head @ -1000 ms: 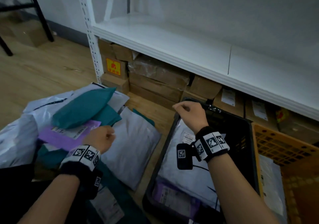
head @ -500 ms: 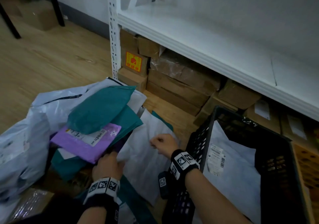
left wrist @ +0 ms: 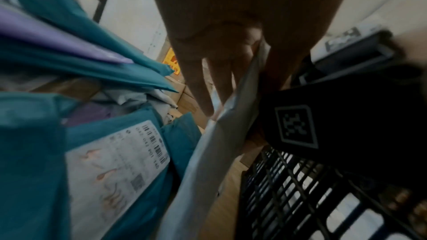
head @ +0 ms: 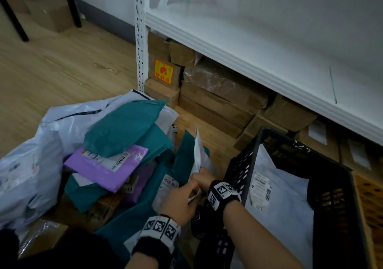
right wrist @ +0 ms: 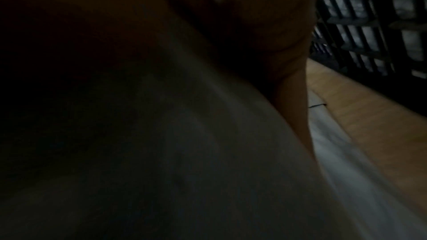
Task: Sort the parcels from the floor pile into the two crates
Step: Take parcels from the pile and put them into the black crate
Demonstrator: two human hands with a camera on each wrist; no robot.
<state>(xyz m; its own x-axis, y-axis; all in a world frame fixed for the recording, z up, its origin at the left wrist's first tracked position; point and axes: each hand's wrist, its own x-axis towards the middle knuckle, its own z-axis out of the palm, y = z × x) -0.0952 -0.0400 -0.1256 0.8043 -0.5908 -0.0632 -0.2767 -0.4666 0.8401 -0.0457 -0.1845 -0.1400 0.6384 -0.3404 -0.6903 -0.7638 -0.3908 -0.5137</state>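
Observation:
A flat grey parcel (head: 198,154) stands tilted up on its edge between the floor pile and the black crate (head: 248,160). My left hand (head: 182,198) pinches its near edge, and my right hand (head: 202,177) grips it just beyond. In the left wrist view my fingers (left wrist: 203,88) lie along the grey parcel (left wrist: 208,161). The right wrist view is dark, with the grey parcel (right wrist: 208,152) filling it. A white parcel (head: 279,196) lies in the black crate. The orange crate (head: 369,202) shows at the right edge.
The pile holds a teal parcel (head: 124,127), a purple parcel (head: 105,165), a labelled teal parcel (head: 167,185) and big white bags (head: 31,165). Cardboard boxes (head: 217,98) sit under the white shelf (head: 248,40). Wooden floor (head: 51,65) lies at the back left.
My right hand came from over the black crate down to the pile and took the grey parcel. My left hand moved right to join it, and the parcel now stands lifted on edge.

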